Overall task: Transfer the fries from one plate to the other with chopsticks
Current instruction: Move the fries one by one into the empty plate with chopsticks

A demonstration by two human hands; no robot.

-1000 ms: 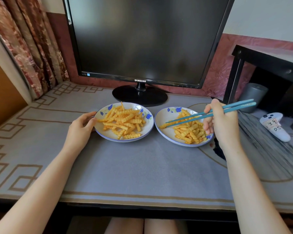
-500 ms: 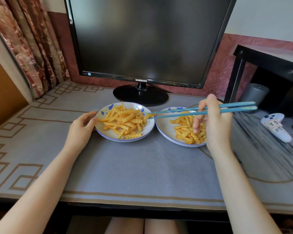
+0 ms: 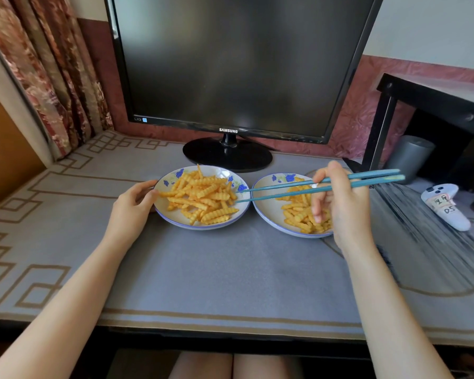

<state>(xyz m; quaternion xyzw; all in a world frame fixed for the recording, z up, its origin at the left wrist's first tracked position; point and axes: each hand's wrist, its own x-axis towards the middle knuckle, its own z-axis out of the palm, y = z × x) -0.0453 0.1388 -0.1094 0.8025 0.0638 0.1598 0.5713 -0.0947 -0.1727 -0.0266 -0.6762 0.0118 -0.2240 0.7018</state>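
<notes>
My right hand (image 3: 342, 203) grips the chopsticks (image 3: 298, 188), tips slightly apart over the fries (image 3: 203, 196) at the centre plate (image 3: 200, 227)'s right edge. My left hand (image 3: 133, 203) curls its fingers round that plate's left rim.

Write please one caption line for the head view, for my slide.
Right hand holds blue chopsticks, tips apart at the left plate of fries; left hand holds its rim.
</notes>
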